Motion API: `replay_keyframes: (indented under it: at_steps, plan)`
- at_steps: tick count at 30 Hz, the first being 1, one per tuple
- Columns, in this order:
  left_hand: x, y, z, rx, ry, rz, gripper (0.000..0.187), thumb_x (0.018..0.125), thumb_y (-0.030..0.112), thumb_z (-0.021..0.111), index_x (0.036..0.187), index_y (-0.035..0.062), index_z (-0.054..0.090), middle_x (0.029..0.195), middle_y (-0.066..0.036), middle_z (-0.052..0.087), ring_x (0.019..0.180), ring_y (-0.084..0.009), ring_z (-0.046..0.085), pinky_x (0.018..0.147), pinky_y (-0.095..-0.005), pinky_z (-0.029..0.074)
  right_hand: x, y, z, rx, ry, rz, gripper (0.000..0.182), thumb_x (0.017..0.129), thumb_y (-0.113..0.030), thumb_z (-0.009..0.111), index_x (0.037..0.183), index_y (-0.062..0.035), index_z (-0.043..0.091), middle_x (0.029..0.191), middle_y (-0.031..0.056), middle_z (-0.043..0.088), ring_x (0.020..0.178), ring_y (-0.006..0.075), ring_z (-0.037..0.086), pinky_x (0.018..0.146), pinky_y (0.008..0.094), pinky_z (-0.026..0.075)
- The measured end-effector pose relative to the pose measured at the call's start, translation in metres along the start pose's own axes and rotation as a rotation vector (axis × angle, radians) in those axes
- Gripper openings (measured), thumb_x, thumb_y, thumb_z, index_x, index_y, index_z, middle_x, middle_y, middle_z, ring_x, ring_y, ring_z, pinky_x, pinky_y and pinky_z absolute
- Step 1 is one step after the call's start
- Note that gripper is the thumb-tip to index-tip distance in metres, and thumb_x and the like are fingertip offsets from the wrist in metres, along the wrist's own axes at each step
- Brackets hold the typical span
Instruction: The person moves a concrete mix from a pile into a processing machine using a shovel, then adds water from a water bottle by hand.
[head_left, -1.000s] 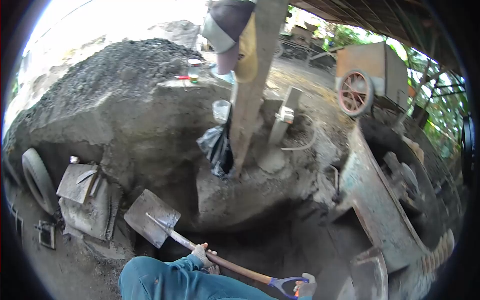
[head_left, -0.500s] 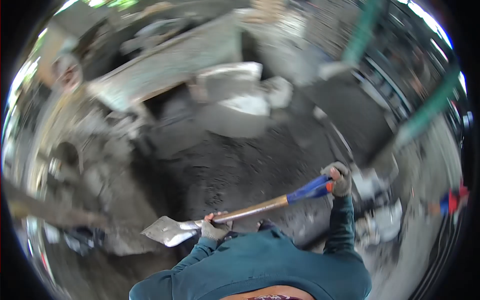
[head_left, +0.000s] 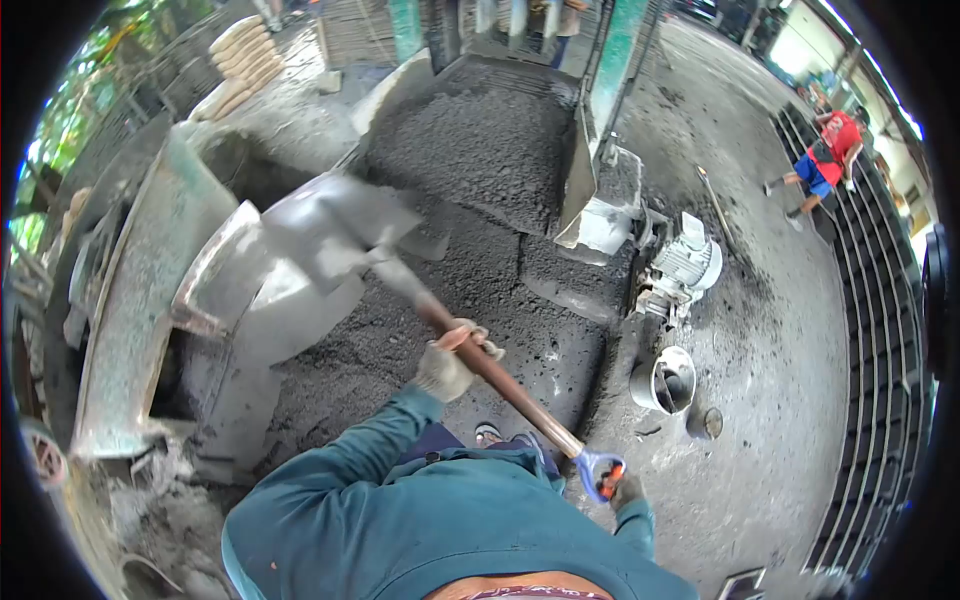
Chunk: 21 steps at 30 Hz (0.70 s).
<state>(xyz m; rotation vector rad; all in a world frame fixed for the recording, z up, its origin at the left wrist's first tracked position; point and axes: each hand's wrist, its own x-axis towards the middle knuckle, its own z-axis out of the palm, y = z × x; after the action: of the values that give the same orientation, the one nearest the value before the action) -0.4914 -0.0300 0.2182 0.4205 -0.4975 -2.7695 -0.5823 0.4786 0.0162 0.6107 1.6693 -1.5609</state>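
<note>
A shovel (head_left: pixel 525 402) with a wooden shaft and a blue D-shaped handle slants across the view. My left hand (head_left: pixel 446 370), in a grey knitted glove, is wrapped round the shaft above its middle. Down at the handle's orange-red grip, my right hand (head_left: pixel 627 491) is closed, also gloved. The blade, smeared by motion, points up and left and overlaps the metal chute (head_left: pixel 215 275) in this view. Beneath the shaft lies a dark, damp, grainy mix (head_left: pixel 450 235), spread over the floor of the pit.
More dark mix fills a hopper (head_left: pixel 480 110) at the back. To the right are a grey motor (head_left: pixel 690 262), a white bucket (head_left: pixel 665 382) and a long-handled tool (head_left: pixel 716 208). A person in red (head_left: pixel 830 150) stands by stacked racks (head_left: pixel 880 350). Piled sacks (head_left: pixel 245 65) sit back left.
The view has turned to the right. The shovel has swung from low and nearly level to a steep slant, blade now up and forward. My right hand has come down near my side.
</note>
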Motion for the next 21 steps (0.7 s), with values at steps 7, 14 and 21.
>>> replay_keyframes:
  at_steps: [7, 14, 21]
  plan:
    - [0.085, -0.047, -0.024, 0.092, -0.051, -0.527, 0.024, 0.089, 0.021, 0.069, 0.076, 0.0121, 0.051, 0.073, -0.004, 0.051, 0.069, -0.0223, 0.056, 0.081, -0.0479, 0.049, -0.095, 0.135, 0.046, 0.723, 0.27, 0.119, 0.032, 0.092, -0.014, 0.048, 0.109, 0.0084, 0.064, 0.099, 0.0178, 0.071, 0.086, 0.0293, 0.071, 0.081, 0.0428, 0.06]
    - [0.101, 0.036, -0.036, -0.066, 0.06, -0.856, 0.018, 0.089, 0.012, 0.059, 0.074, 0.0098, 0.048, 0.073, -0.007, 0.049, 0.065, -0.0254, 0.053, 0.085, -0.0521, 0.048, -0.219, 0.14, 0.179, 0.826, 0.411, 0.064, 0.018, 0.087, -0.017, 0.055, 0.093, -0.0013, 0.061, 0.085, 0.0087, 0.063, 0.075, 0.0253, 0.062, 0.072, 0.0366, 0.053]
    - [0.219, 0.118, -0.029, 0.066, -0.044, -0.789, 0.017, 0.074, 0.013, 0.059, 0.061, 0.0095, 0.049, 0.063, -0.007, 0.049, 0.056, -0.0256, 0.05, 0.073, -0.0518, 0.045, -0.241, 0.059, 0.334, 0.912, 0.213, -0.148, 0.015, 0.085, -0.021, 0.057, 0.073, -0.0136, 0.054, 0.068, 0.0024, 0.052, 0.06, 0.0233, 0.053, 0.058, 0.0383, 0.046]
